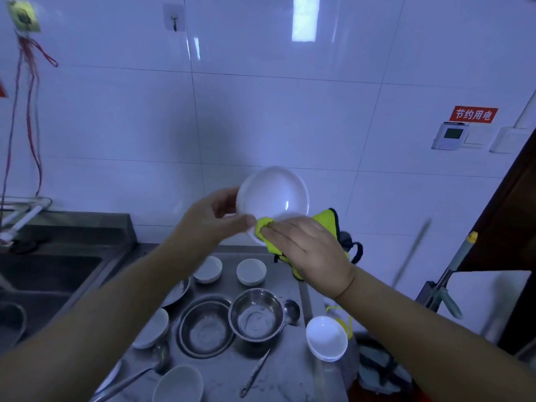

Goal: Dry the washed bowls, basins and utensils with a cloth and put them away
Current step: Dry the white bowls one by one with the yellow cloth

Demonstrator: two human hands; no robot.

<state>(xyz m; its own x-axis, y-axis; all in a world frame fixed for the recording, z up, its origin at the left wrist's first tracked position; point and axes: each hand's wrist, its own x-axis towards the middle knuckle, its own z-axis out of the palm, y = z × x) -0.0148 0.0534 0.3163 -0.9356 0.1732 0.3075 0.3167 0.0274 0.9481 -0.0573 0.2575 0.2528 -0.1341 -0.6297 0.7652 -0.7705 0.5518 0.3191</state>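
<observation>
Closest to the camera, the steel counter [223,378] is crowded: a white bowl at the bottom edge [178,384], a long spoon [136,377] just left of it, and a thin metal utensil [255,371] lying to its right. Another white bowl on the right [327,338] sits at the counter's right edge. Behind those, two steel basins stand side by side, the wide basin [206,327] touching the deeper basin [256,314]. Further back are two small white bowls [251,271], and the sink [43,274] is off to the left. Above all that, both hands are up in the air with the held bowl [272,195], tilted so its inside faces the camera. The left hand [214,216] grips its left rim, thumb over the front. The right hand [307,248] holds a yellow-green cloth [327,221], bunched under the fingers and pressed against the bowl's lower rim. Behind is the white tiled wall [290,126], with a red sign [473,114] on the right and a hook [173,20] up top
</observation>
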